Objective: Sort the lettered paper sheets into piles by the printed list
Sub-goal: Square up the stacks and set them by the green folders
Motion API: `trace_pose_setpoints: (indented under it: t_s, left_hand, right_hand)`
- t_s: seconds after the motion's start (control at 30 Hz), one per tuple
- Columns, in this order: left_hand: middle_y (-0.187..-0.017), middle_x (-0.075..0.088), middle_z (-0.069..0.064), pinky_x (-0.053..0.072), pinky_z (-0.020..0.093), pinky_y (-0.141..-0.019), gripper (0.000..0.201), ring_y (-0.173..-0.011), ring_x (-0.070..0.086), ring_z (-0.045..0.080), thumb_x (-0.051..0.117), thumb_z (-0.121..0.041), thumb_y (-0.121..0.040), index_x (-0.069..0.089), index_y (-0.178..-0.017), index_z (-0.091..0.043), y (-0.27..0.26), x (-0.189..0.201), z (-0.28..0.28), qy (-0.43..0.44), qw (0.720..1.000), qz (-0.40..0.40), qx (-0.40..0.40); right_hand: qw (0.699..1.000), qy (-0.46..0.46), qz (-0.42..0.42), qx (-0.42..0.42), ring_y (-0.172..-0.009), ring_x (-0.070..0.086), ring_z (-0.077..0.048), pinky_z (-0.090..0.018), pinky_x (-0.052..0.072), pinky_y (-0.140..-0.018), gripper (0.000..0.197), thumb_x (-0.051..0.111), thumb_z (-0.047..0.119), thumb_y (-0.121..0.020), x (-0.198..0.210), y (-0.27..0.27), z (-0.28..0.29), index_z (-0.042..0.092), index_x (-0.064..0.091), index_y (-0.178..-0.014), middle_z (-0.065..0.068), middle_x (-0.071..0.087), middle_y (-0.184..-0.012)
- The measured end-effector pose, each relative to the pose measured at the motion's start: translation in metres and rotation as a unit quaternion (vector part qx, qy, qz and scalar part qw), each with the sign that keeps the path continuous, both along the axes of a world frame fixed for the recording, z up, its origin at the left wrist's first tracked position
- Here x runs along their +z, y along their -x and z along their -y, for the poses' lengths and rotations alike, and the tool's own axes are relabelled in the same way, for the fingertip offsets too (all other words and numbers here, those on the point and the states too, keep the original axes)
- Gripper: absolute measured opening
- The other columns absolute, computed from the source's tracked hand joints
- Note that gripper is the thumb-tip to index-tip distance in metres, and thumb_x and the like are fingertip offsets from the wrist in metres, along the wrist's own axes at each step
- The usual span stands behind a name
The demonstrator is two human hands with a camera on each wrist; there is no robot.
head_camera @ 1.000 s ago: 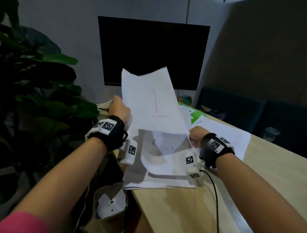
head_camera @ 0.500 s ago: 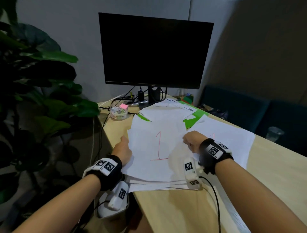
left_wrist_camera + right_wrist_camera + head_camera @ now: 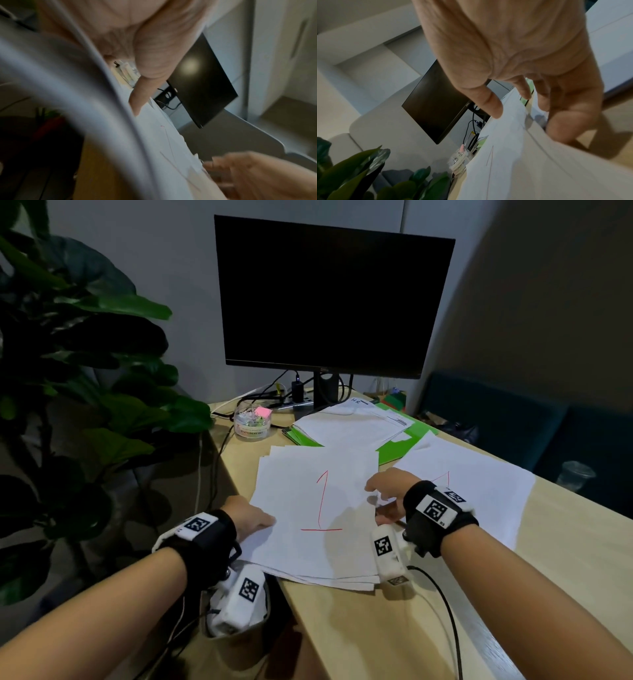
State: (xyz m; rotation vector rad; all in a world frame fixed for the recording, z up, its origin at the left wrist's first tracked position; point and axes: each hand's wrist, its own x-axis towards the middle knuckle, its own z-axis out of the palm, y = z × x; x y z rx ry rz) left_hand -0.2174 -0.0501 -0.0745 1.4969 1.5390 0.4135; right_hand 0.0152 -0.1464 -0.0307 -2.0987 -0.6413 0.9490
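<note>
Two hands are at the near stack of sheets (image 3: 308,542), which lies at the front left corner of the desk (image 3: 376,638). How many sheets it holds cannot be counted; several offset edges show at its near and far sides. Its top sheet (image 3: 318,501) bears a red hand-drawn "1". The left hand (image 3: 251,520) is at the stack's left edge — in the left wrist view the thumb lies on top of the paper while a sheet edge curves under the palm, so it holds the edge, thumb above. The right hand (image 3: 387,494) is at the right edge of the top sheet with fingers bent downward; in the right wrist view the thumb and fingertips (image 3: 496,112) touch the paper, but whether they pinch it I cannot tell.

A second white pile (image 3: 479,494) lies just right of the first, partly behind the right wrist. A third group of papers (image 3: 352,426) sits farther back on a green folder (image 3: 397,446), in front of one dark monitor (image 3: 329,299).

One clear round tub (image 3: 252,422) stands left of the folder — small stationery bits and a pink block inside. One potted plant (image 3: 89,371) fills the left.
</note>
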Motion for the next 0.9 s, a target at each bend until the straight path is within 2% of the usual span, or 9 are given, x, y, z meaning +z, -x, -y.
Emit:
trace_pose_setpoints:
  t_s: [0.13, 0.23, 0.37, 0.47, 0.53, 0.6, 0.67, 0.73, 0.9]
  left_hand:
    - [-0.107, 0.065, 0.022, 0.050, 0.035, -0.078, 0.037, -0.087, 0.062, 0.031, 0.074, 0.005, -0.076, 0.058, -0.108, 0.015, 0.012, 0.010, -0.005, 0.005, 0.997, 0.074, -0.024]
    - [-0.108, 0.067, 0.017, 0.050, 0.032, -0.076, 0.033, -0.084, 0.064, 0.026, 0.061, 0.015, -0.081, 0.062, -0.110, -0.001, 0.011, 0.028, -0.004, -0.037, 0.981, 0.173, -0.075]
    - [-0.110, 0.068, 0.009, 0.052, 0.032, -0.083, 0.037, -0.096, 0.066, 0.024, 0.058, 0.011, -0.085, 0.058, -0.116, -0.010, 0.012, 0.048, -0.010, -0.071, 0.952, 0.275, -0.114]
    - [-0.107, 0.070, 0.005, 0.054, 0.029, -0.082, 0.035, -0.096, 0.067, 0.023, 0.059, 0.011, -0.085, 0.061, -0.109, -0.015, 0.010, 0.053, -0.015, -0.084, 0.939, 0.295, -0.157]
    - [-0.098, 0.069, 0.002, 0.055, 0.022, -0.072, 0.036, -0.094, 0.065, 0.025, 0.065, 0.013, -0.079, 0.060, -0.104, -0.013, 0.003, 0.058, -0.020, -0.153, 0.941, 0.258, -0.156]
    - [-0.093, 0.067, 0.000, 0.054, 0.023, -0.067, 0.040, -0.093, 0.064, 0.024, 0.070, 0.011, -0.073, 0.058, -0.104, -0.012, -0.009, 0.062, -0.029, -0.254, 0.940, 0.184, -0.132]
    - [-0.103, 0.067, 0.004, 0.053, 0.033, -0.078, 0.043, -0.097, 0.063, 0.025, 0.070, 0.005, -0.072, 0.057, -0.109, -0.012, -0.021, 0.070, -0.035, -0.314, 0.933, 0.159, -0.077]
    - [-0.113, 0.063, 0.009, 0.052, 0.038, -0.087, 0.044, -0.101, 0.061, 0.027, 0.063, 0.004, -0.074, 0.052, -0.114, -0.010, -0.031, 0.077, -0.033, -0.340, 0.920, 0.195, -0.020]
    - [-0.113, 0.052, 0.005, 0.045, 0.027, -0.087, 0.062, -0.101, 0.055, 0.022, 0.069, 0.002, -0.073, 0.037, -0.126, -0.007, -0.039, 0.073, -0.015, -0.350, 0.896, 0.269, 0.037]
  right_hand:
    - [0.995, -0.027, -0.095, -0.026, -0.085, 0.053, -0.027, -0.034, 0.042, -0.059, 0.023, 0.050, 0.007, -0.093, -0.010, 0.013, -0.009, 0.005, 0.051, -0.116, -0.013, 0.048, -0.080]
    - [0.994, -0.057, -0.090, -0.022, -0.087, 0.050, -0.026, -0.036, 0.047, -0.073, 0.020, 0.056, 0.013, -0.090, -0.010, 0.020, -0.012, 0.012, 0.047, -0.108, -0.007, 0.047, -0.083]
    - [0.974, -0.171, -0.118, -0.085, -0.065, 0.047, -0.021, -0.032, 0.042, -0.068, 0.030, 0.067, 0.009, -0.085, -0.005, 0.012, -0.018, 0.000, 0.062, -0.113, -0.011, 0.056, -0.089]
    - [0.961, -0.236, -0.106, -0.092, -0.084, 0.056, -0.025, -0.038, 0.050, -0.082, 0.029, 0.068, 0.004, -0.078, 0.008, 0.001, -0.023, 0.002, 0.063, -0.106, -0.021, 0.063, -0.113]
    - [0.948, -0.298, -0.049, -0.100, -0.090, 0.061, -0.024, -0.035, 0.053, -0.083, 0.032, 0.062, -0.005, -0.078, 0.022, -0.002, -0.027, 0.001, 0.062, -0.109, -0.016, 0.066, -0.108]
    - [0.917, -0.385, -0.008, -0.102, -0.093, 0.065, -0.027, -0.038, 0.055, -0.084, 0.032, 0.055, -0.009, -0.077, 0.040, 0.001, -0.028, 0.007, 0.061, -0.105, -0.013, 0.068, -0.105]
    - [0.893, -0.438, 0.035, -0.095, -0.093, 0.064, -0.025, -0.035, 0.055, -0.080, 0.029, 0.054, -0.007, -0.079, 0.053, 0.005, -0.031, 0.007, 0.058, -0.104, -0.011, 0.066, -0.102]
    - [0.876, -0.471, 0.059, -0.085, -0.092, 0.062, -0.019, -0.029, 0.054, -0.078, 0.030, 0.055, -0.004, -0.083, 0.061, 0.009, -0.033, 0.006, 0.055, -0.111, -0.008, 0.064, -0.104]
    - [0.871, -0.484, 0.046, -0.068, -0.087, 0.058, -0.004, -0.025, 0.050, -0.079, 0.049, 0.062, -0.002, -0.082, 0.045, 0.014, -0.035, 0.008, 0.040, -0.125, 0.002, 0.058, -0.103]
